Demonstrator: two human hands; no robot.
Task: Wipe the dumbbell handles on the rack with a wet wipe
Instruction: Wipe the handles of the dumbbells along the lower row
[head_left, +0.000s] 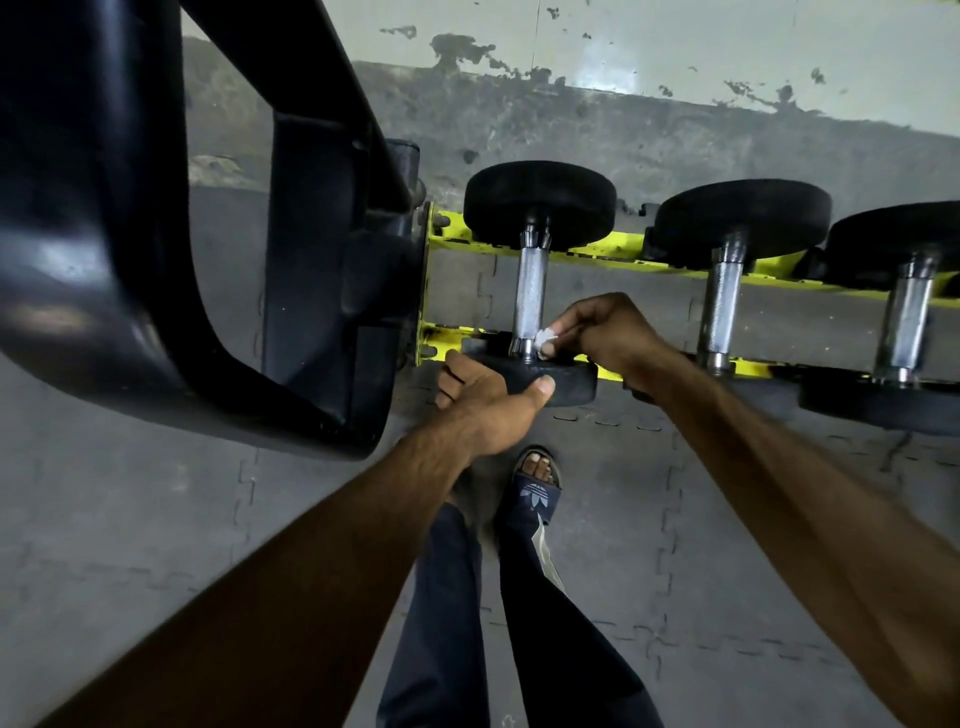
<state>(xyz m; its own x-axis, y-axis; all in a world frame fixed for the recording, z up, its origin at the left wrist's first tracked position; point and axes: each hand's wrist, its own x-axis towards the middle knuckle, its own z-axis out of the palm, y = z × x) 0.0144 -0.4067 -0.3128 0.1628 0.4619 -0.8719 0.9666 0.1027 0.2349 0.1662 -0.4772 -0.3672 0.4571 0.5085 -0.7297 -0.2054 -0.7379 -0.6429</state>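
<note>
Three black dumbbells with knurled steel handles lie across a yellow rack (613, 248). My left hand (488, 405) grips the near black weight (566, 382) of the leftmost dumbbell, thumb on its front face. My right hand (605, 335) pinches a small crumpled white wet wipe (546, 340) against the lower end of that dumbbell's handle (531, 296). The middle dumbbell's handle (719, 306) and the right dumbbell's handle (906, 317) stand untouched to the right.
A large black padded gym machine frame (171, 249) fills the left side, close to the rack's end. Grey interlocking floor mats (208, 519) lie below. My sandalled foot (535, 488) stands just under the rack. A stained wall (571, 119) runs behind.
</note>
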